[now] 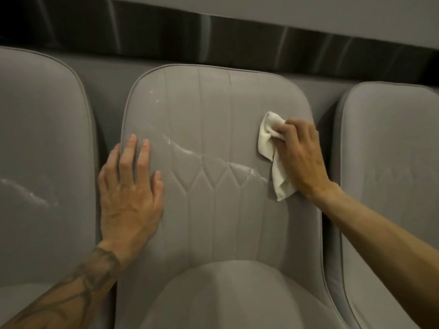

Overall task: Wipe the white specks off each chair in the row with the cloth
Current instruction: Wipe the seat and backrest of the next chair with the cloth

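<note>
Three grey padded chairs stand in a row. The middle chair (213, 115) has a stitched backrest with a trail of white specks (190, 151) running across it from upper left toward the right. My right hand (301, 157) grips a crumpled white cloth (270, 141) and holds it against the right side of that backrest, just above the trail's right end. My left hand (129, 186) lies flat, fingers straight, on the backrest's left edge. The left chair (42, 138) carries a white smear (23, 188). The right chair (389, 162) shows faint marks.
A dark glossy strip (213, 41) runs along the wall behind the chairs, with a pale wall above it. The middle chair's seat cushion (232, 298) fills the bottom centre. Narrow gaps separate the chairs.
</note>
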